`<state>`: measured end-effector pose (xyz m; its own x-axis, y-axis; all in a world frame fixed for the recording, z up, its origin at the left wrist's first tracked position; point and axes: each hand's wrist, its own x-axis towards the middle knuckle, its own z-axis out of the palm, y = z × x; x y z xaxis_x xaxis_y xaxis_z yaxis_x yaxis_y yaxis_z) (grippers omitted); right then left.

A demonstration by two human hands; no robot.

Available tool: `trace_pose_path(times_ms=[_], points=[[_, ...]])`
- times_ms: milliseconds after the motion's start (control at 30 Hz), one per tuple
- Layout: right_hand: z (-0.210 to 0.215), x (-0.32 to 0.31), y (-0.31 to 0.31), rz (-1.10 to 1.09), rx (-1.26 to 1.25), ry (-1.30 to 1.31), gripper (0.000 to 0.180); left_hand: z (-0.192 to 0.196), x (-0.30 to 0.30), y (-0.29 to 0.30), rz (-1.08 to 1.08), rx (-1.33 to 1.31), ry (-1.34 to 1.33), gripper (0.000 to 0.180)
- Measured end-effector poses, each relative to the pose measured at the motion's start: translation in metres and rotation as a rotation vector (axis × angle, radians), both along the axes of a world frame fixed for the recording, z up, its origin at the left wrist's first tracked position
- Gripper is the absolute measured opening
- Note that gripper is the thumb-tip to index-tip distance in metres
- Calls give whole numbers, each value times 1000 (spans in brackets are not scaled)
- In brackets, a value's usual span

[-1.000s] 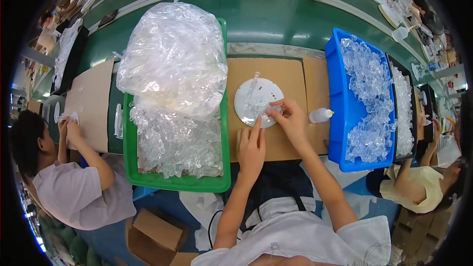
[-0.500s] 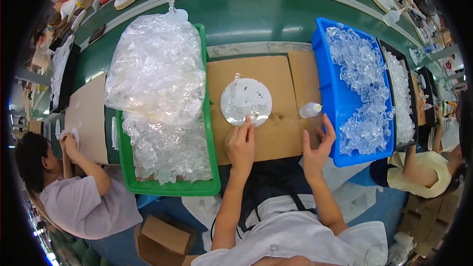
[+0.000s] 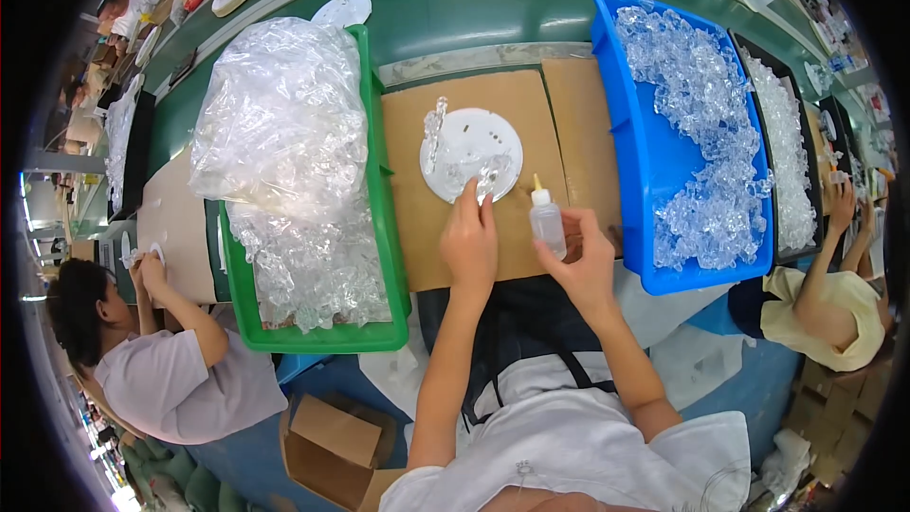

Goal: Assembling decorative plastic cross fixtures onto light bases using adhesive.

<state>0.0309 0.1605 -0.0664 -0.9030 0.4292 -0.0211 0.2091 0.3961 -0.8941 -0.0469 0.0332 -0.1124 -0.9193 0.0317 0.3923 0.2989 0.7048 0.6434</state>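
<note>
On the brown cardboard sheet [image 3: 412,246] lies a round white disc [image 3: 455,133] with small holes. A clear, knobbly plastic piece [image 3: 435,133] stands up at the disc's left edge. Another clear plastic piece [image 3: 492,169] is at the disc's near side, against the fingertips of my left hand [image 3: 469,237]. That hand's finger and thumb close on this piece, though the contact is partly hidden. To the right, my right hand [image 3: 586,261] grips a translucent squeeze bottle [image 3: 545,218] with a yellow nozzle. The bottle is upright, nozzle up, beside the disc's lower right.
A green crate [image 3: 398,308] at left holds clear plastic pieces and a large filled plastic bag [image 3: 284,114]. At right, a blue bin [image 3: 654,218] contains clear pieces; a black tray [image 3: 796,251] adjoins it. Co-workers sit at left [image 3: 180,370] and right [image 3: 825,318].
My right hand has taken hold of the squeeze bottle, which was lying on the cardboard, and brought it upright and leftward. My left fingers have closed at the clear piece on the disc.
</note>
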Motion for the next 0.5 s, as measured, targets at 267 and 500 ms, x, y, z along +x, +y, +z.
trace_pose_path(times_ms=[267,500], points=[[-2,-8,2,100,179,-7,33,-1,-4,13,-22,-37,43,29],[5,-18,5,171,286,-24,32,-3,-4,14,-13,-37,51,30]])
